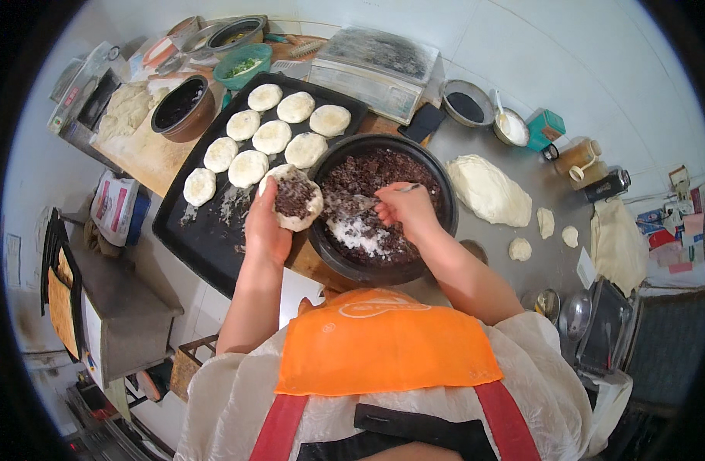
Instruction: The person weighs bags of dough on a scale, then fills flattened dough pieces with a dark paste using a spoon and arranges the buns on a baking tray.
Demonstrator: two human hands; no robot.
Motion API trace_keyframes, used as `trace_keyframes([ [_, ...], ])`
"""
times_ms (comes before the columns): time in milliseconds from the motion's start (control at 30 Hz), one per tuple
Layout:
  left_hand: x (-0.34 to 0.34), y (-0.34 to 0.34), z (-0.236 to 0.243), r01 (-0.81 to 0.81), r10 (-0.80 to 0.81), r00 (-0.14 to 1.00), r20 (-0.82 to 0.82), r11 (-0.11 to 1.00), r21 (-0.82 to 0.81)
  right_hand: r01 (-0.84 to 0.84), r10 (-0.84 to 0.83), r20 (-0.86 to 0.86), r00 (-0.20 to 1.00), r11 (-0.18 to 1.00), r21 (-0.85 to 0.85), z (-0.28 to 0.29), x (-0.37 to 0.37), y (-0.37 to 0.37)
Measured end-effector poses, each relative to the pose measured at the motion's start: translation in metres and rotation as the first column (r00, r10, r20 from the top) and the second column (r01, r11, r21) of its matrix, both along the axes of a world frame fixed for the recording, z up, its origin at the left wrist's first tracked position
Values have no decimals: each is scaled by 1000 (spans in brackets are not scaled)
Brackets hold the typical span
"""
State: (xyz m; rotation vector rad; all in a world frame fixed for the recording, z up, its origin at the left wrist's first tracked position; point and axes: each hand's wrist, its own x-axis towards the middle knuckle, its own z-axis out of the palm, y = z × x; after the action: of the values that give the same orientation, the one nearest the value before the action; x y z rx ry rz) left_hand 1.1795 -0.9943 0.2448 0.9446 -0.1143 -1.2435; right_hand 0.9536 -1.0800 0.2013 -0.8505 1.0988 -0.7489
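My left hand [265, 227] cups a flattened round of white dough [294, 199] with dark brown filling on top, held at the left rim of a big black bowl [337, 258]. The bowl holds dark minced filling [375, 173] and a patch of white powder. My right hand [405, 211] grips a metal spoon [359, 203] over the bowl, its tip pointing toward the dough. On the black tray [206, 238] to the left lie several filled white dough balls [272, 137] in rows.
A large dough lump [487, 189] and small dough pieces [519, 248] lie on the grey counter at right. A scale [375, 67], small bowls, a brown bowl [183, 107], a green bowl [243, 65] and jars stand at the back. A floured wooden board [141, 146] lies at left.
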Motion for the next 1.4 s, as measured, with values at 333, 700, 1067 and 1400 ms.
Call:
trace_keyframes([
  [333,-50,-11,-20,314,-336,889,-310,942,-119,-153,-60,-251,966,651,-743,55,-10,33],
  [700,-66,-6,-15,370,-402,865,-301,915,-161,-99,113,48,992,969,-228,46,-35,18],
  [1067,-56,-15,-19,280,-304,935,-183,949,-148,-28,-25,-140,990,933,-359,51,-44,21],
  [1400,-81,-16,1,232,-330,880,-343,927,-296,-341,98,-370,924,652,-678,41,-17,39],
])
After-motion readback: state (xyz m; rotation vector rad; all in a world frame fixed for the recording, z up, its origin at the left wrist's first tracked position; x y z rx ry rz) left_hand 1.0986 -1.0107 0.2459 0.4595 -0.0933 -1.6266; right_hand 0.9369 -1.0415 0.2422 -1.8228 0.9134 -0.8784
